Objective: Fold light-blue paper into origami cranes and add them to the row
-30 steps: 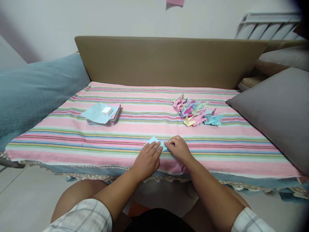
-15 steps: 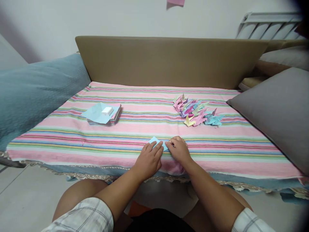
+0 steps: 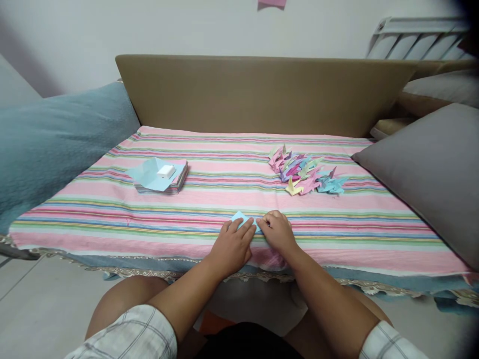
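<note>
A small piece of light blue folded paper [image 3: 239, 216] lies on the striped cloth [image 3: 209, 204] in front of me, partly covered by both hands. My left hand [image 3: 232, 245] rests flat over it, fingers stretched out and pressing it down. At the paper's right corner, my right hand [image 3: 277, 230] has its fingers curled, with thumb and index finger pinching the edge. Beyond my right hand stands a cluster of folded paper cranes [image 3: 307, 174] in pink, purple, yellow, green and blue.
On the left is a stack of coloured paper sheets [image 3: 178, 185], topped by a light blue sheet [image 3: 144, 174] and a small white block [image 3: 166, 171]. A grey cushion [image 3: 426, 184] leans at right, a blue cushion [image 3: 67, 134] at left. A brown backrest [image 3: 254, 94] runs behind.
Almost nothing differs. Both hands stay on the blue paper, the right one still pinching its corner; the view has shifted very slightly.
</note>
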Available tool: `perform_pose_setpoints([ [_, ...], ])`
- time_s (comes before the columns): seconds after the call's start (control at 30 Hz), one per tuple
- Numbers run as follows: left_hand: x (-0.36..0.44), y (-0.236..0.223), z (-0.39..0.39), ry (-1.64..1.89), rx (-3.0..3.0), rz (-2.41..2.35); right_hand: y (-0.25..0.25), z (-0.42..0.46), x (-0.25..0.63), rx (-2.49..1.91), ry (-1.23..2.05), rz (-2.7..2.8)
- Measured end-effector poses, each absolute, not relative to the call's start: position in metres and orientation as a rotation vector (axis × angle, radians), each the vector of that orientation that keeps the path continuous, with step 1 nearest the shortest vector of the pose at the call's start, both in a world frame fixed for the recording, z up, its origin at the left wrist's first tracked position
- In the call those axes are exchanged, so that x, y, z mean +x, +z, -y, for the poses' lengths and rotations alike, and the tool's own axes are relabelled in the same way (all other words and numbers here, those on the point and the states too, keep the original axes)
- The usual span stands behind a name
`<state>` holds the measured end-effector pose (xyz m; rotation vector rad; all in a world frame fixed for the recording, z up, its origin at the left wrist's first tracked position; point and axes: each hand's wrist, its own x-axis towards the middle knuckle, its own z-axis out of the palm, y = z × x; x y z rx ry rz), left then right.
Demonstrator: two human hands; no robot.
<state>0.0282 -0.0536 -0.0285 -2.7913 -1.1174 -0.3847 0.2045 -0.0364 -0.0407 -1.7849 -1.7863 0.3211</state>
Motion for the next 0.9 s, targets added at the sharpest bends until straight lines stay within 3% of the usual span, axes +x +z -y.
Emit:
perform_pose_setpoints([
  [0.37, 0.025, -0.035, 0.054, -0.425, -2.762, 1.116, -0.029, 0.029, 0.226, -1.663, 0.601, 1.900],
  [0.9, 0.026, -0.036, 0.054, -0.439, -2.775, 1.132, -0.033, 0.032, 0.223, -1.692, 0.513, 1.893],
])
